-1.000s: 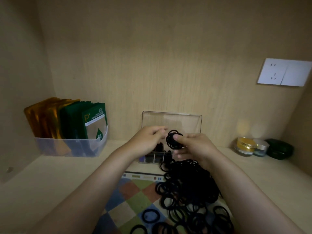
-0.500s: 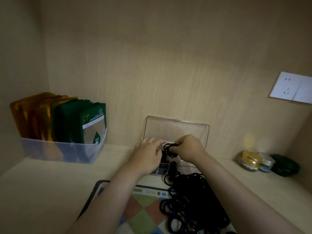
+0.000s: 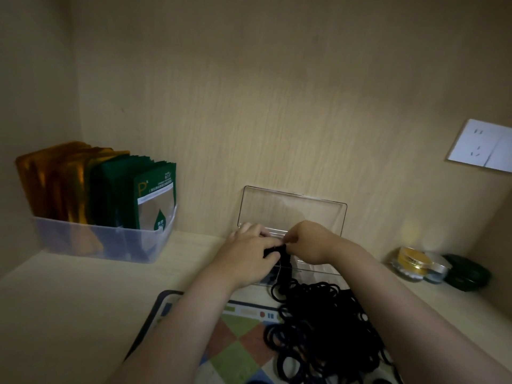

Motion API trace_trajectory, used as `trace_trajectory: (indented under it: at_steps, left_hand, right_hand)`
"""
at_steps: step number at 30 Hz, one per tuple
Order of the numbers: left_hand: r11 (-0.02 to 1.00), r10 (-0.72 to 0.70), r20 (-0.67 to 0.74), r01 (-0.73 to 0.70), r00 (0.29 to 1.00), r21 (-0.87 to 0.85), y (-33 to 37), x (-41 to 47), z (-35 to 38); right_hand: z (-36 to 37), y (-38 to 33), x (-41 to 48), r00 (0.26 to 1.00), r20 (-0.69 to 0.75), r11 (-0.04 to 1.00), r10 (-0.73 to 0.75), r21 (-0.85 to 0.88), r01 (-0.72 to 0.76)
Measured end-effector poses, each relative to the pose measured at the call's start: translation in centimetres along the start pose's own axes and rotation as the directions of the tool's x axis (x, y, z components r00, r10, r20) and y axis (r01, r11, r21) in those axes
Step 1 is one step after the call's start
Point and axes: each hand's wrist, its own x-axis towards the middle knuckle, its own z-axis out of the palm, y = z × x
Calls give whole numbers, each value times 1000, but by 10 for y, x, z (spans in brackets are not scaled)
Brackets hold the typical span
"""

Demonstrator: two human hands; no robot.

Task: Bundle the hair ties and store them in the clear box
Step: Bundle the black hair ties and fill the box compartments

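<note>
One hair-tie bundle (image 3: 277,249) pinched by left hand (image 3: 245,257) and right hand (image 3: 311,242), over one clear box (image 3: 291,207)

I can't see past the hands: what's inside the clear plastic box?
Some black hair ties show between the left hand and right hand in the clear plastic box. The hands cover the rest of it.

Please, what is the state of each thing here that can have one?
clear box: open, lid upright against the wall.
bundle of hair ties: held by both hands over the box.
left hand: grips the bundle.
right hand: pinches the bundle.
loose hair ties: piled on the mat.
jars: lids on.
</note>
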Motion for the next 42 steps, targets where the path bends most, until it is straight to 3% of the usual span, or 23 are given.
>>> trace_trajectory:
  at_steps: [3, 6, 11, 14, 17, 22, 27, 29, 33, 36, 42]
  left_hand:
    - [1000, -8, 18, 8, 1000, 8, 1, 2, 0]
    - [992, -47, -34, 43, 998, -119, 0, 1, -1]
    - [982, -40, -114, 18, 993, -186, 8, -2, -3]
    - [991, 3, -105, -17, 994, -132, 11, -2, -2]
    - [996, 26, -96, -34, 995, -86, 9, -2, 0]
    - [999, 46, -19, -46, 999, 26, 11, -1, -1]
    - [999, 36, -100, -35, 994, 10, 11, 0, 1]
    - [999, 48, -101, -46, 994, 25, 12, 1, 2]
    - [994, 45, -29, -42, 999, 96, 11, 0, 3]
    - [997, 56, -65, -52, 996, 63, 10, 0, 3]
    - [999, 32, -49, -31, 998, 23, 12, 0, -4]
  right_hand:
    - [-5, 4, -12, 990, -129, 997, -49, 56, 56]
    - [-1, 3, -27, 983, -173, 994, -63, 76, 77]
    - [24, 6, -29, 967, -149, 967, -205, -184, 177]
    - [27, 9, -25, 958, -173, 973, -228, -77, 217]
    - [20, 15, -21, 946, -303, 977, -119, 133, 166]
    - [12, 30, -20, 942, -336, 976, -3, 204, 76]
    - [18, 30, -33, 940, -342, 956, -9, 274, 109]
    - [25, 26, -37, 940, -333, 963, -71, 222, 152]
    - [37, 16, -38, 943, -222, 965, -249, -138, 223]
    - [37, 13, -36, 941, -199, 951, -275, -197, 237]
    - [14, 11, -51, 950, -247, 965, -190, 130, 227]
